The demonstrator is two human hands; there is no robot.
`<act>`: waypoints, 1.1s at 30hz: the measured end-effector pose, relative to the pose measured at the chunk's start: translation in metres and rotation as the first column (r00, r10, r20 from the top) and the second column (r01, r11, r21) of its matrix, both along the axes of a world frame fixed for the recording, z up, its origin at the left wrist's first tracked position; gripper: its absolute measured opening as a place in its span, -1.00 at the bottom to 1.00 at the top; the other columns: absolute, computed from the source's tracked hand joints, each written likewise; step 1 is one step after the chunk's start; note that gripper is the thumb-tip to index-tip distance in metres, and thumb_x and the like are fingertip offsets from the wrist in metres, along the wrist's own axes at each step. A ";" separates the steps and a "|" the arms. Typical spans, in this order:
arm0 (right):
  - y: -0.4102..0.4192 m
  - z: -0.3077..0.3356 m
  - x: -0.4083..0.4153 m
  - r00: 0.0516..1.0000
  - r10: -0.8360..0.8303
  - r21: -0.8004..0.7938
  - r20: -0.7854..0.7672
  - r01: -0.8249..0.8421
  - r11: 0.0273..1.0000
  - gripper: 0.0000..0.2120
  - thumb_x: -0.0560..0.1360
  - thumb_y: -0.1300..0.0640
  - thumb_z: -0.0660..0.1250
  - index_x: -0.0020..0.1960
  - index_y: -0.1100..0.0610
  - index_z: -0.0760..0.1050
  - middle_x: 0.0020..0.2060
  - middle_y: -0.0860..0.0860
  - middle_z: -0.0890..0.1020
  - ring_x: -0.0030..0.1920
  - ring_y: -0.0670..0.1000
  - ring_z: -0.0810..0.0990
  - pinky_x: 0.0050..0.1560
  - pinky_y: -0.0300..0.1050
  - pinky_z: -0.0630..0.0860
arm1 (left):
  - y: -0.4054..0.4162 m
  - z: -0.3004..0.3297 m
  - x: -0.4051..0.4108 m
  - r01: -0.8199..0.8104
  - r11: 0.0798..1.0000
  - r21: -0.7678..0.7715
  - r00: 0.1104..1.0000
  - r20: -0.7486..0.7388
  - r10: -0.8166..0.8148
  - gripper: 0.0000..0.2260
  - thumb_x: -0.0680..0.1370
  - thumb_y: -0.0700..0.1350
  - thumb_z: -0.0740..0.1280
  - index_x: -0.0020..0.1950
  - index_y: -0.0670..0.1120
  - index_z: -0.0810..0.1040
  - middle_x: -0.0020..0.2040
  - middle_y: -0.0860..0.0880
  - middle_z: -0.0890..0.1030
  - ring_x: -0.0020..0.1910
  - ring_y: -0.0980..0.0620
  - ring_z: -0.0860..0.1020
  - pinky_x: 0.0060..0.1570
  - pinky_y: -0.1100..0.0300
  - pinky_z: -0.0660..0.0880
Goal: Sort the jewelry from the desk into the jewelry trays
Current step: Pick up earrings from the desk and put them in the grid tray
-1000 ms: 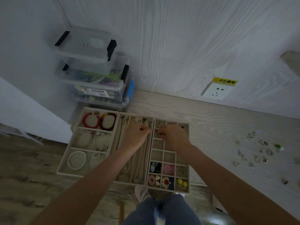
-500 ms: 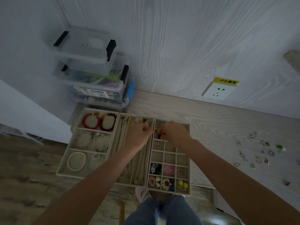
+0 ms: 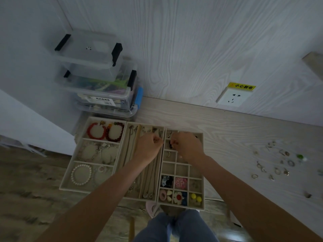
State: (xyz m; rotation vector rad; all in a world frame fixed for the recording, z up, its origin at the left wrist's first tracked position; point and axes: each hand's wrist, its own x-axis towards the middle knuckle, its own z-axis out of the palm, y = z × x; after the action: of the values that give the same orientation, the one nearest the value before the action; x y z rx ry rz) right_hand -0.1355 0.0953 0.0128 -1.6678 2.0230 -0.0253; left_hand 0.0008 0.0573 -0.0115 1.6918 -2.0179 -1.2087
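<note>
I see the tabletop [image 3: 227,130] carrying three beige jewelry trays side by side at its left end, in front of stacked clear storage boxes [image 3: 97,81]. The bracelet tray [image 3: 79,159] holds red bead and pearl bracelets. The necklace tray [image 3: 129,130] sits in the middle. The grid tray [image 3: 198,172] stands right of it, with hair clips and studs in its near cells.

My left hand [image 3: 148,149] rests over the necklace tray, fingers curled; whether they pinch anything I cannot tell. My right hand [image 3: 187,147] is above the far cells of the grid tray, fingers pinching a small dark piece [image 3: 171,145], possibly an earring; the dim view leaves this uncertain.

The loose rings and earrings [image 3: 277,165] lie unsorted on the tabletop, well apart to the right.

Risk, as I judge it: the dark piece may drop into the wrong cell or snag a neighbouring hook. The low light makes cell selection unreliable.
</note>
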 end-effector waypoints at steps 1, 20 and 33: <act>0.001 0.000 0.001 1.000 0.001 -0.002 -0.007 -0.001 1.000 -0.80 0.53 0.27 0.20 0.02 0.14 0.59 -0.07 0.10 0.66 -0.16 0.12 0.66 -0.09 0.00 0.60 | 0.000 0.000 0.000 0.001 1.000 -0.007 1.000 0.005 -0.001 -0.78 0.55 -0.14 0.29 -0.29 -0.14 0.54 -0.42 0.04 0.48 -0.41 0.19 0.43 -0.36 0.36 0.25; 0.006 -0.003 0.003 1.000 -0.003 -0.025 0.000 0.003 1.000 -0.82 0.54 0.21 0.22 0.01 0.09 0.59 -0.04 0.04 0.67 -0.03 0.06 0.62 0.02 -0.01 0.55 | 0.003 -0.002 0.002 0.000 1.000 -0.003 1.000 -0.013 0.000 -0.79 0.55 -0.13 0.29 -0.13 -0.24 0.63 -0.19 -0.18 0.65 -0.25 0.03 0.54 -0.38 0.54 0.33; 0.023 0.018 -0.015 0.879 -0.123 -0.159 0.461 0.218 0.963 -0.86 0.51 0.29 0.29 -0.05 0.10 0.57 -0.13 0.00 0.66 -0.41 -0.28 0.53 -0.27 -0.39 0.48 | 0.024 0.031 0.005 0.110 0.963 0.245 0.889 -0.458 0.015 -0.72 0.58 -0.32 0.21 0.29 -0.25 0.47 -0.04 -0.08 0.62 -0.08 0.12 0.64 -0.02 0.36 0.54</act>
State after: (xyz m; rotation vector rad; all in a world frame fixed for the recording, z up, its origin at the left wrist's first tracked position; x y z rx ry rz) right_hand -0.1507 0.1181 0.0303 -1.4243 1.8428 -0.6458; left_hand 0.0054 0.0813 0.0195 1.2912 -1.6735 -1.7682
